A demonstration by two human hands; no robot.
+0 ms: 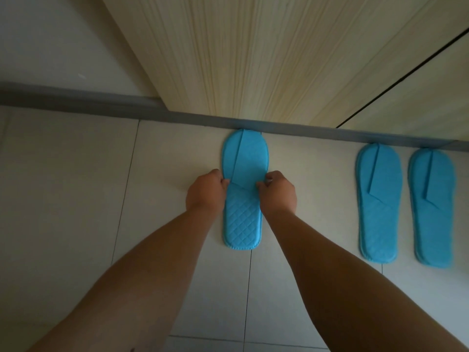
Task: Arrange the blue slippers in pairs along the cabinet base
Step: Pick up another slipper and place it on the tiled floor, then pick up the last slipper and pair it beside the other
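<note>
Head view is looking down on two bare forearms reaching out over a floor of pale, smooth square tiles with thin dark grout lines. Between the two hands a blue slipper is lying flat, its rounded toe touching the grey cabinet base just beyond the fingertips. The left hand is pinching the slipper's left edge at mid-length, fingers curled closed on the fabric; the right hand is gripping the opposite edge the same way, thumb and fingers clamped on it. The slipper is long and oval, of thin, soft, matte cloth: the toe half is being covered by a smooth flat upper with a straight crease running along it, while the heel half, lying nearer than the hands, is showing a quilted diamond stitch and a lighter bound rim. Well to the right of the right hand a second pair of slippers of the same blue is sitting side by side, nearly touching, toes against the same grey strip, their uppers folded flat into slanted flaps. Above the base the cabinet door is rising in light wood-grain laminate with fine vertical streaks, a dark narrow gap separating it from the next panel. No writing or label is showing on anything
</note>
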